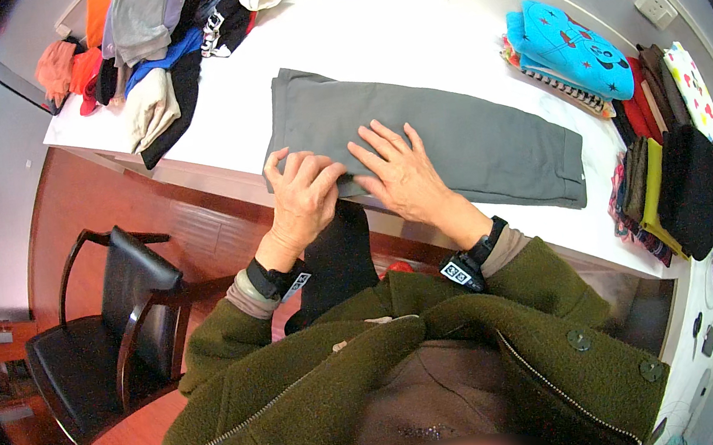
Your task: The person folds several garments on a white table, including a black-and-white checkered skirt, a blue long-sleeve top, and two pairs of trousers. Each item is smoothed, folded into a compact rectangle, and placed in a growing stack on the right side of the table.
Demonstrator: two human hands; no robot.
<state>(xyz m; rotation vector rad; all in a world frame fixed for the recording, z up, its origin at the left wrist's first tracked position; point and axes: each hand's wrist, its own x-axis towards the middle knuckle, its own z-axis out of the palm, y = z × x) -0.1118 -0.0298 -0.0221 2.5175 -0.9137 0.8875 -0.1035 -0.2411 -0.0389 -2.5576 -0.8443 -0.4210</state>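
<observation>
A pair of grey trousers (431, 128), folded lengthwise, lies flat on the white table in front of me, its waistband end at the right. My left hand (304, 185) is at the near edge of the left end, fingers curled; whether it pinches the fabric cannot be told. My right hand (400, 171) rests palm down on the cloth near that same edge, fingers spread. Both wrists wear black bands with printed tags.
Loose clothes (145, 42) are heaped at the table's far left. Folded stacks stand at the right, one topped by a blue panda-print garment (574, 52), another by black cloth (696, 190). A black chair (134, 300) stands at the left below the white table (232, 114).
</observation>
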